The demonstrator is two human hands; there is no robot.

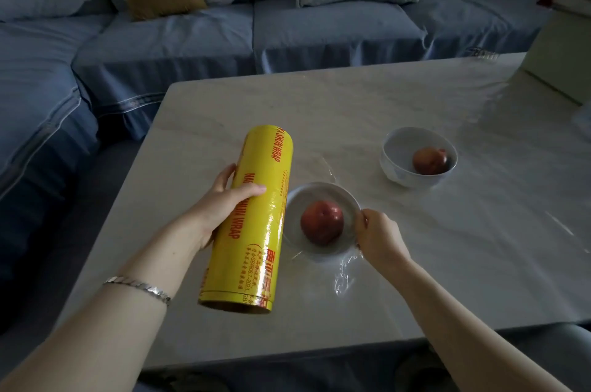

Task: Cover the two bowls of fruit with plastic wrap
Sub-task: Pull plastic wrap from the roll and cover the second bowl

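My left hand (224, 199) grips a large yellow roll of plastic wrap (252, 219), held tilted just left of the near white bowl (297, 199). That bowl holds a red apple (321, 222). Clear film stretches from the roll across the bowl, and its crumpled loose end (347, 270) lies on the table to the bowl's right front. My right hand (379, 236) pinches the film at the bowl's right rim. A second white bowl (396, 161) stands farther right with a reddish fruit (430, 160) inside and no film over it.
Everything stands on a pale marble-look table (319, 110). A blue sofa (224, 39) with cushions runs behind and to the left. A pale green box (563, 52) sits at the table's far right corner.
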